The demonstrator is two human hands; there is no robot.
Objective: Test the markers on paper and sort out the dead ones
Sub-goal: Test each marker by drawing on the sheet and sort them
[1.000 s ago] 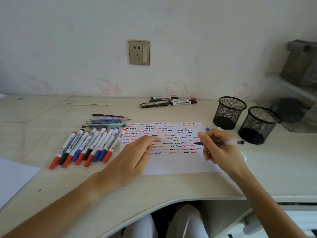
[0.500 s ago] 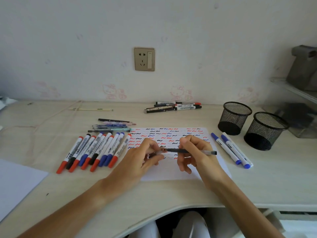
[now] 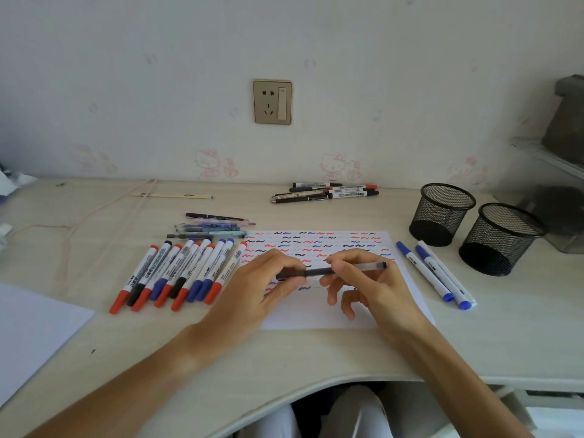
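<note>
Left hand [image 3: 252,292] now pinching black pen [image 3: 319,272] cap end, right hand [image 3: 373,286] gripping barrel, marker labels unreadable

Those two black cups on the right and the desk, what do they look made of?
The cups look like black metal wire mesh, matte: you see through the walls. The desk looks like pale wood-grain laminate, smooth with faint streaks; solid wood can't be ruled out.
</note>
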